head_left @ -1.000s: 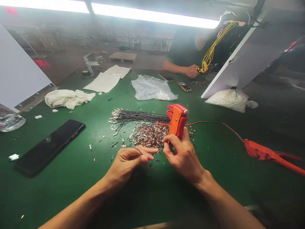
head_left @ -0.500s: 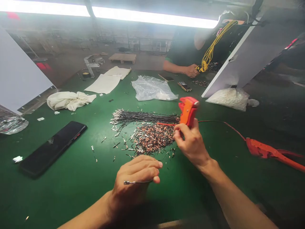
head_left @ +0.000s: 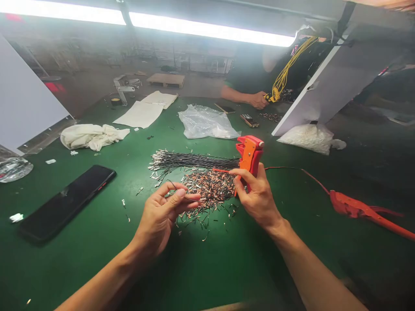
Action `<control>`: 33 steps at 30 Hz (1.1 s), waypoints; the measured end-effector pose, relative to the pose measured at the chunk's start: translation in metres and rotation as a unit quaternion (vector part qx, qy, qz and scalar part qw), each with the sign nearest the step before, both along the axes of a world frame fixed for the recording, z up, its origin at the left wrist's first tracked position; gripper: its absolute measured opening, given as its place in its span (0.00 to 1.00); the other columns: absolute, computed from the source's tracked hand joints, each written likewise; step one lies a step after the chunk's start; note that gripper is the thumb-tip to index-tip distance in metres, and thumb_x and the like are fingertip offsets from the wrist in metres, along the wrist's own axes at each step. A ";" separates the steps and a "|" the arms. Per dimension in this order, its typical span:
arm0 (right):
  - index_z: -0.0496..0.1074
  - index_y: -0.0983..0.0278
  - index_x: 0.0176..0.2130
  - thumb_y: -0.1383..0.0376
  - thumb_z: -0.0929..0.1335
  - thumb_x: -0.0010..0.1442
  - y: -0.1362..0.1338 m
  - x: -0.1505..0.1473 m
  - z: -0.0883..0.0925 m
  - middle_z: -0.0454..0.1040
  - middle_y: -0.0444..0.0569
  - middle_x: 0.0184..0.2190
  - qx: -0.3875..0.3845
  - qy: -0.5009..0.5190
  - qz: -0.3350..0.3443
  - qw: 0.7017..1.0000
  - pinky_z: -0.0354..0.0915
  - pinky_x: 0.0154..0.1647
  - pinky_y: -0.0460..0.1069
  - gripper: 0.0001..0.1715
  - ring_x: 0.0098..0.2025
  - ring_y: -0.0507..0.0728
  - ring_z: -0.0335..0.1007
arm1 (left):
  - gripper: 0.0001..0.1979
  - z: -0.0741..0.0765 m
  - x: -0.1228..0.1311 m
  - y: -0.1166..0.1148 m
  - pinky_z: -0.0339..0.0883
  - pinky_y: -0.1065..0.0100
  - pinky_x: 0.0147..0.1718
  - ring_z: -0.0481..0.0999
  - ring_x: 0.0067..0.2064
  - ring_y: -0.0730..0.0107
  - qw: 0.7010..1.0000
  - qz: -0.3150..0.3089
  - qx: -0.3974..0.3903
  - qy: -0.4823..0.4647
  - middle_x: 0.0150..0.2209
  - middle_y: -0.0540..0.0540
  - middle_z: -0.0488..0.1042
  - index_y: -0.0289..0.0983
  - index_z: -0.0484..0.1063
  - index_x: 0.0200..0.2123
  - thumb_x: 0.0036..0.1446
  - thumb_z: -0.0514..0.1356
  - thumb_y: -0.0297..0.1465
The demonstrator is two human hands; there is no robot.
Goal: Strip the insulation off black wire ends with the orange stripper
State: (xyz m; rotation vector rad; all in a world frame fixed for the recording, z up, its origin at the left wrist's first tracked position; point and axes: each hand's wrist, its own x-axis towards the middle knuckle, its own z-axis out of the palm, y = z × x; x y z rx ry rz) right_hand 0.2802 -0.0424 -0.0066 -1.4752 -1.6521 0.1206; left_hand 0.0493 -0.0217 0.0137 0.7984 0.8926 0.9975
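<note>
I'm having the left hand (head_left: 162,211) pinch a thin black wire (head_left: 193,200), seemingly leaving its end free; past loose copper-and-black clippings (head_left: 212,185), the right hand (head_left: 259,196), apart, is gripping an upright red-and-orange wire stripper (head_left: 249,155), presumably facing its mouth leftward.

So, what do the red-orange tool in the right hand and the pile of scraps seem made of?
Red-orange tool: painted metal or plastic, smooth, slightly shiny; opaque colour leaves this open.
Scraps: likely copper, from reddish metallic glints, and probably plastic, from dull black pieces.
</note>
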 end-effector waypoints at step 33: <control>0.66 0.65 0.45 0.70 0.66 0.58 -0.034 -0.050 0.011 0.76 0.53 0.39 -0.311 0.683 0.305 0.587 0.69 0.42 0.58 0.13 0.38 0.60 0.75 | 0.11 0.008 -0.024 -0.003 0.64 0.63 0.34 0.70 0.30 0.72 0.707 0.264 0.574 0.317 0.30 0.52 0.78 0.40 0.77 0.35 0.54 0.64 0.18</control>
